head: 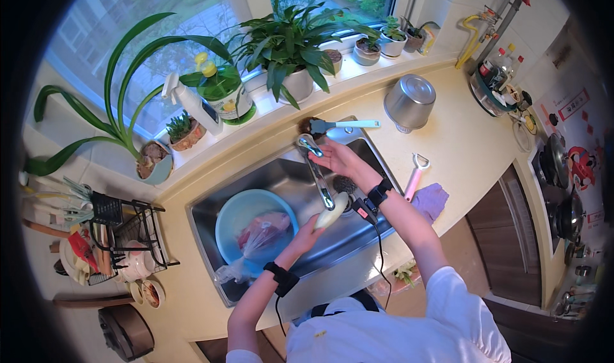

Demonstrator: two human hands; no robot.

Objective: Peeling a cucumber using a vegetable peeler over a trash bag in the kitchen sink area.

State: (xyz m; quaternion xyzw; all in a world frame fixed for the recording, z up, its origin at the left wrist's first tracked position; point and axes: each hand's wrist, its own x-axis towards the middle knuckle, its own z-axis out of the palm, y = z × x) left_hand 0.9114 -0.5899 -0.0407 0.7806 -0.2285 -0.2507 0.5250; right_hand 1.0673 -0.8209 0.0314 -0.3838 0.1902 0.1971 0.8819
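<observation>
In my left hand [308, 236] is a pale, peeled, elongated vegetable [333, 210], held over the sink under the end of the faucet spout [327, 201]. My right hand [339, 160] reaches up to the faucet's lever [312, 147], palm showing and fingers extended beside it; whether they touch it I cannot tell. Whether water runs is also unclear. A light-blue basin [225, 204] stands in the left of the stainless steel sink [288, 168]. Inside it lies a clear plastic bag of raw meat [264, 228], its gathered end draped over the basin's rim.
A pink peeler [415, 177] and a purple cloth [431, 201] lie right of the sink. An upturned metal pot [410, 101] stands behind them. A blue-handled brush [350, 124] rests behind the faucet. Potted plants [295, 82] line the sill; a dish rack [139, 233] stands left.
</observation>
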